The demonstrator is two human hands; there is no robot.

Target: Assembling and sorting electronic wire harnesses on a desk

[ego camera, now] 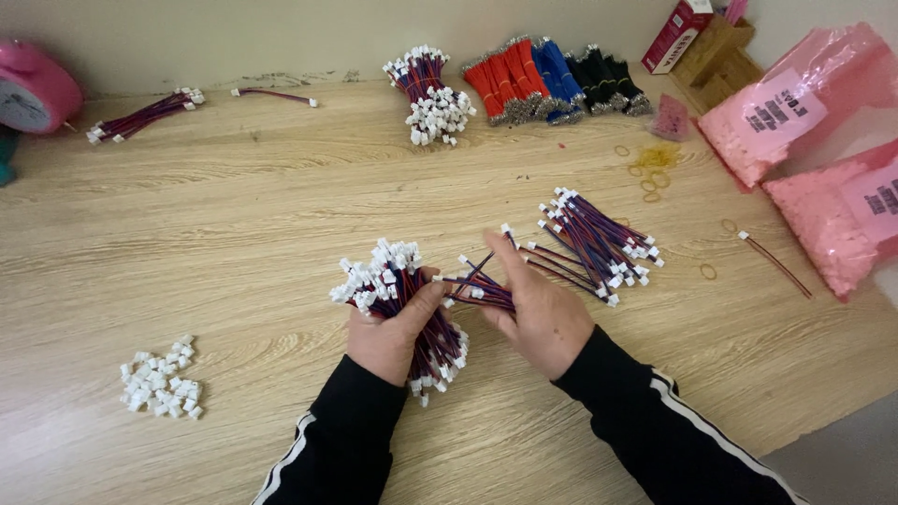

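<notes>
My left hand [391, 329] grips a thick bundle of short red-and-blue wires [393, 281] with white plastic connectors on both ends, held upright over the wooden table [234, 234]. My right hand [543, 313] pinches a few loose wires of the same kind [482, 281] and touches them against the bundle. Just beyond my right hand, a loose pile of the same connector wires [599, 238] lies on the table.
A heap of loose white connectors [161, 383] lies front left. Along the far edge lie another wire bundle [428, 93], red, blue and black wire bundles [552, 79], and small wire groups [145, 114]. Pink bags [804, 103], rubber bands [655, 168], a single wire [776, 262] sit right.
</notes>
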